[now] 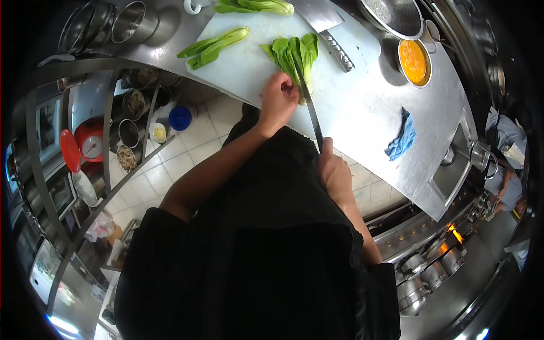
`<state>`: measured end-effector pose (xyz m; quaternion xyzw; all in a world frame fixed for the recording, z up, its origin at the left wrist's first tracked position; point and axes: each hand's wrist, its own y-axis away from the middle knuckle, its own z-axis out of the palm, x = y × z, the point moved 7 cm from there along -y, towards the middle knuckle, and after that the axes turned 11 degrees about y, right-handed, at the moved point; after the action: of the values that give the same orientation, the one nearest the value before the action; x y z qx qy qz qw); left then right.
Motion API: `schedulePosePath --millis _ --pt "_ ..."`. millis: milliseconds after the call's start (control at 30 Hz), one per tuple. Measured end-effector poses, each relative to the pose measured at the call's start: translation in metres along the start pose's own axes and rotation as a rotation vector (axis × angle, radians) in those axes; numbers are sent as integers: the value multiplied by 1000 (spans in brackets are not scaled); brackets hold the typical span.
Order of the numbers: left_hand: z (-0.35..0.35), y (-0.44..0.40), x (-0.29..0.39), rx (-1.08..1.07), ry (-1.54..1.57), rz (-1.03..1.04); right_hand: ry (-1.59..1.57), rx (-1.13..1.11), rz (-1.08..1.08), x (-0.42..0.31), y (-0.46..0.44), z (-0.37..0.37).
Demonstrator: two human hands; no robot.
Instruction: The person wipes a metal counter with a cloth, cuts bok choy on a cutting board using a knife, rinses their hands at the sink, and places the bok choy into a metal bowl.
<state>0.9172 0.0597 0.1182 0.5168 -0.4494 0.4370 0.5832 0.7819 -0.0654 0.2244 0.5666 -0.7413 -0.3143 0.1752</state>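
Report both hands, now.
Left hand: fingers curled beside the nearest bok choy; whether it grips cannot be told.
Right hand: closed, holding the long knife.

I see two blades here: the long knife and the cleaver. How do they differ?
The long knife has a narrow blade that looks dark, while the cleaver has a broad, shiny one. The long knife is gripped in the right hand; the cleaver lies with no hand on it. Both are cutting tools, with their blades over the pale board.
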Motion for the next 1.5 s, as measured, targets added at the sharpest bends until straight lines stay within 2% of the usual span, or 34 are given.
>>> schedulePosePath --millis 133,200,333,400,433,500,633,833,1233,1433,1500 --pt "1 -1 2 -13 -8 -32 12 49 -13 -7 -2 2" --pt "3 -2 3 -46 -104 61 11 55 0 -8 -2 0" --pt "5 -5 12 -86 -52 0 6 70 39 -6 1 -6" --pt "9 2 45 -79 -81 169 -30 60 48 -2 1 -5" --pt "11 4 45 -91 -84 166 -39 59 57 -1 2 -4" --pt "17 7 52 -153 -209 290 -65 64 40 -1 1 -5" --pt "20 9 49 -229 -199 252 -77 63 50 0 -2 4" --pt "19 5 51 -216 -189 251 -48 149 11 -10 -8 3" --pt "28 -6 55 -236 -243 372 -171 227 47 -23 -35 -18" --pt "29 -9 57 -243 -170 359 -36 229 39 -16 -52 -12" --pt "27 -5 57 -255 -172 366 -163 340 -44 -17 -65 -15"
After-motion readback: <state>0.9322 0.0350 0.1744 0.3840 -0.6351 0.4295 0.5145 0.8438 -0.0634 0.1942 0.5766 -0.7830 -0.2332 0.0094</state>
